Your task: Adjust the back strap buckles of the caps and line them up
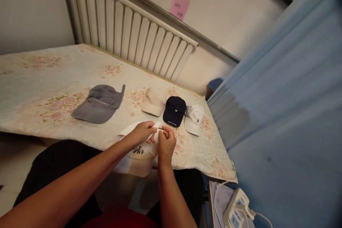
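A white cap (133,165) with dark letters on its front lies at the near edge of the bed, its brim toward me, partly hidden under my forearms. Over its back, my left hand (144,132) pinches one end of the cap's white strap. Close against it, my right hand (167,141) has thumb and fingers closed on the other side of the strap. A small dark piece, perhaps the buckle, shows between the fingertips. Just beyond are a beige cap (154,101), a navy cap (174,111) and an off-white cap (194,118), side by side.
To the left, a grey cap (100,103) with its strap sticking up rests on the flowered bed cover (66,78). A radiator (128,25) stands behind the bed. Blue curtain (283,96) hangs on the right. Below it sits a power strip (236,208) with cables.
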Tool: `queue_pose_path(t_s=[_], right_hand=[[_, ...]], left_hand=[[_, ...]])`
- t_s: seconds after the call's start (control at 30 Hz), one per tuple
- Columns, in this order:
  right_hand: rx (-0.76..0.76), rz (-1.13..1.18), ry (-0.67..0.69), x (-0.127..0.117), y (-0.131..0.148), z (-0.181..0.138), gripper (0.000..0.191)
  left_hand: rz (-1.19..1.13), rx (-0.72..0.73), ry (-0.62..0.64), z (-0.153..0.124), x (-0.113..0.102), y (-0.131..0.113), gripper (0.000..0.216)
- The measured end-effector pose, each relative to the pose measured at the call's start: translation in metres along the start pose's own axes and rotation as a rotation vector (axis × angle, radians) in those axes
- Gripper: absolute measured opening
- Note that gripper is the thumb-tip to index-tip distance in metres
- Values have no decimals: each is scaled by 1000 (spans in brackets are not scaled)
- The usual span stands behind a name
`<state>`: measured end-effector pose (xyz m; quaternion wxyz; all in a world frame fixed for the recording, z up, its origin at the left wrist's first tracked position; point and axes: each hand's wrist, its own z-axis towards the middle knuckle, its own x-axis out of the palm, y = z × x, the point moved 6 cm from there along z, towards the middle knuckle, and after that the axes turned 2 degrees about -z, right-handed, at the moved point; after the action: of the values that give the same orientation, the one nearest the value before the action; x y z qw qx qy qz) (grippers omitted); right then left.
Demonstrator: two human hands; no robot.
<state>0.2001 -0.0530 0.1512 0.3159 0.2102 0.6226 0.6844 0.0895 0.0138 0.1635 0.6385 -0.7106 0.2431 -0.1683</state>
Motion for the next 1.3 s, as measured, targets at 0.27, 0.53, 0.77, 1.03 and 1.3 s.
queue_pose_path(t_s=[0.27, 0.53, 0.77, 1.03, 1.3], right_hand=[[-162, -183, 126, 4, 20, -8, 28], [-225, -269, 379, 5, 22, -1, 29], [-257, -327, 614, 8, 32, -3, 26], [-191, -288, 565, 7, 29, -6, 21], [-209, -382, 441, 4, 25, -16, 23]], left_hand=[[-278, -83, -21, -3, -4, 12, 20], [-169, -93, -6, -10, -12, 12, 21], [-61, -5, -40, -15, -15, 3, 21], [28, 52, -106, -10, -15, 7, 23], [94, 85, -122, -5, -14, 9, 22]])
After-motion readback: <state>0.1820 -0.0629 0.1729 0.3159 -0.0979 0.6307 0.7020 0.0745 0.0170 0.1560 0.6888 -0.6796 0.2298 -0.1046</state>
